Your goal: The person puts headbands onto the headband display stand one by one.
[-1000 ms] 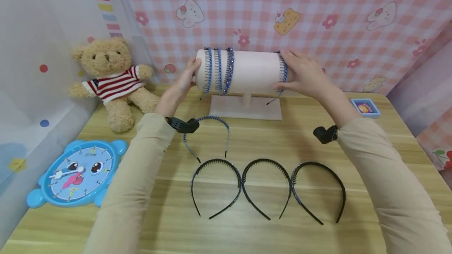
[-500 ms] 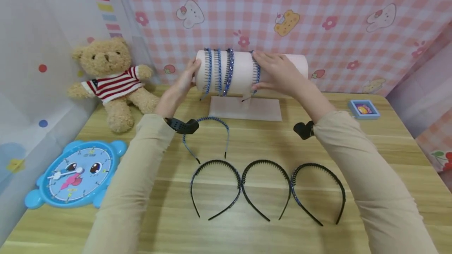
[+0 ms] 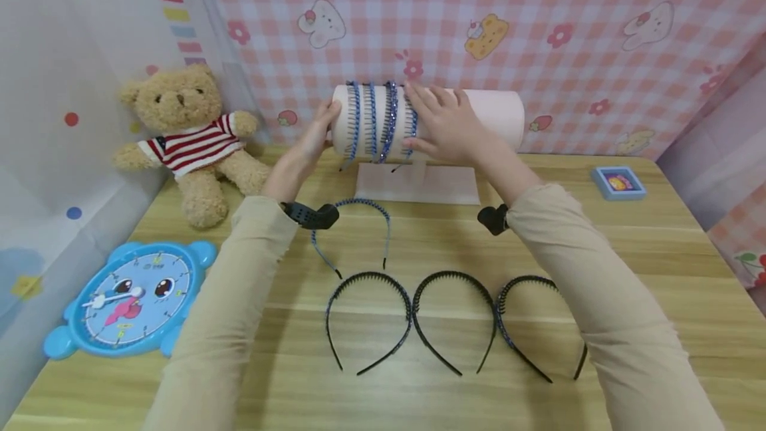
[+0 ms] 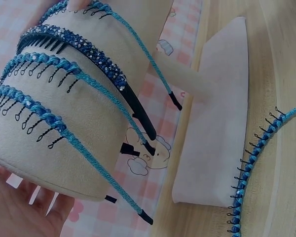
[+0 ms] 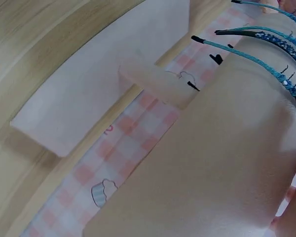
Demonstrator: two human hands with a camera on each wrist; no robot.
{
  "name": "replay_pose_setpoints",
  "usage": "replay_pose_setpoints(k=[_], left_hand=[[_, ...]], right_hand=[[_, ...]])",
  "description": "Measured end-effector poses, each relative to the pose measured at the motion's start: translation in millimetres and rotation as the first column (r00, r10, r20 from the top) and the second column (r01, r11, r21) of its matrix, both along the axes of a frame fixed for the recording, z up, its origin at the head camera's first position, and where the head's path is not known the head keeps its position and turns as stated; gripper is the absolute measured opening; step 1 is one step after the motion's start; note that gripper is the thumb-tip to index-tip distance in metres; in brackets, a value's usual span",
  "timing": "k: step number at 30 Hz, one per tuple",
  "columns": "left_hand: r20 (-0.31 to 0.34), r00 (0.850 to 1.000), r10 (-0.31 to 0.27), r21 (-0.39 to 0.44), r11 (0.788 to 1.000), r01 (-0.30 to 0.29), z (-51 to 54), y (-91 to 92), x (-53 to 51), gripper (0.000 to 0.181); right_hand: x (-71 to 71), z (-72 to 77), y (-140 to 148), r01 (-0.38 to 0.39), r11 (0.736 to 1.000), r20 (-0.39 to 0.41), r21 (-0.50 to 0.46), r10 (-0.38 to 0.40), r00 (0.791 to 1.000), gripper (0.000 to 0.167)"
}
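Observation:
A pale cylindrical stand (image 3: 497, 115) carries several headbands around its left half. My left hand (image 3: 308, 138) grips the cylinder's left end, its fingers partly behind it; the left wrist view shows that hand (image 4: 29, 205) under the end. On the cylinder my right hand (image 3: 449, 122) holds a blue braided headband (image 3: 411, 122), fingers over the top and thumb at the front. Just left of it is a glittery blue headband (image 3: 391, 118), then two blue braided ones (image 3: 372, 118). In the right wrist view the held headband (image 5: 256, 60) lies close beside the glittery one.
On the table (image 3: 658, 271) lie a blue headband (image 3: 387, 231) and three dark headbands (image 3: 453, 275) in a row, the right sleeve over part of the last. A blue clock (image 3: 134, 298) and a teddy bear (image 3: 191, 132) are at left, a small blue frame (image 3: 619, 183) at right.
My right hand has slid leftward along the cylinder from its right end, bringing the blue braided headband close to the glittery one. My left hand has stayed at the left end.

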State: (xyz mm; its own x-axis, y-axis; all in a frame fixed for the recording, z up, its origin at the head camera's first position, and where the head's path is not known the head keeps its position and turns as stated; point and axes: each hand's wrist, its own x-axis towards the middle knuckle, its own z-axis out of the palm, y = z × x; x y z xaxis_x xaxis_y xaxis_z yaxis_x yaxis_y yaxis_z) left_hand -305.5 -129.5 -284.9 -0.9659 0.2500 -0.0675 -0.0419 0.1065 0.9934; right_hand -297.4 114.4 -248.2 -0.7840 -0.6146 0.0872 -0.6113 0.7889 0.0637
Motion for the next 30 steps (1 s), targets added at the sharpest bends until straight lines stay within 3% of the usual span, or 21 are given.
replay_pose_setpoints(k=[4,7,9,11,13,15,17,19,21,24,26,28,30], left_hand=[[-0.004,1.000,-0.008,0.003,1.000,0.008,0.8,1.7,-0.9,0.054],[-0.001,1.000,-0.008,0.006,1.000,0.008,0.9,2.1,-1.2,0.054],[0.000,1.000,-0.003,0.004,1.000,0.003,0.9,1.4,-1.3,0.054],[0.001,1.000,0.008,0.002,1.000,-0.008,0.9,-0.1,-0.9,0.054],[0.000,1.000,0.013,0.002,1.000,-0.013,0.9,-1.8,-0.6,0.055],[0.002,1.000,0.015,0.006,1.000,-0.015,0.9,-3.1,-0.5,0.055],[0.002,1.000,0.013,0.007,1.000,-0.013,0.9,-3.3,-0.4,0.055],[0.003,1.000,0.011,0.008,1.000,-0.011,1.0,-2.7,-0.1,0.055],[0.003,1.000,0.006,0.006,1.000,-0.006,0.9,-1.6,0.2,0.055],[0.003,1.000,-0.003,0.006,1.000,0.003,0.8,0.4,0.6,0.054],[0.000,1.000,-0.008,0.012,1.000,0.008,0.7,0.4,0.0,0.054],[0.000,1.000,-0.009,0.017,1.000,0.009,0.2,0.2,-0.7,0.054],[0.001,1.000,-0.007,0.021,1.000,0.007,-0.5,0.0,-1.1,0.054]], right_hand=[[0.7,-3.0,6,0.025,0.994,-0.008,-0.104,-0.026,1.000,0.092],[6.4,-5.6,13,0.015,0.971,-0.043,-0.240,-0.026,0.999,0.103],[13.0,-8.3,17,-0.031,0.952,-0.093,-0.303,0.003,0.996,0.104],[19.8,-13.6,19,-0.126,0.934,-0.182,-0.335,0.068,0.981,0.099],[26.1,-21.4,18,-0.256,0.902,-0.291,-0.347,0.156,0.944,0.088],[31.6,-31.8,13,-0.387,0.860,-0.405,-0.331,0.241,0.882,0.072],[36.5,-43.5,7,-0.479,0.826,-0.467,-0.298,0.312,0.827,0.056],[40.9,-55.8,0,-0.521,0.816,-0.458,-0.250,0.374,0.806,0.041],[43.7,-67.9,-6,-0.513,0.837,-0.380,-0.192,0.419,0.825,0.034],[44.1,-84.4,-15,-0.442,0.888,-0.169,-0.127,0.420,0.892,0.033],[41.4,-93.1,-20,-0.370,0.923,-0.024,-0.107,0.370,0.929,0.040],[37.3,-101.6,-26,-0.288,0.952,0.111,-0.108,0.299,0.948,0.047],[32.6,-109.5,-32,-0.201,0.971,0.222,-0.125,0.225,0.949,0.053]])
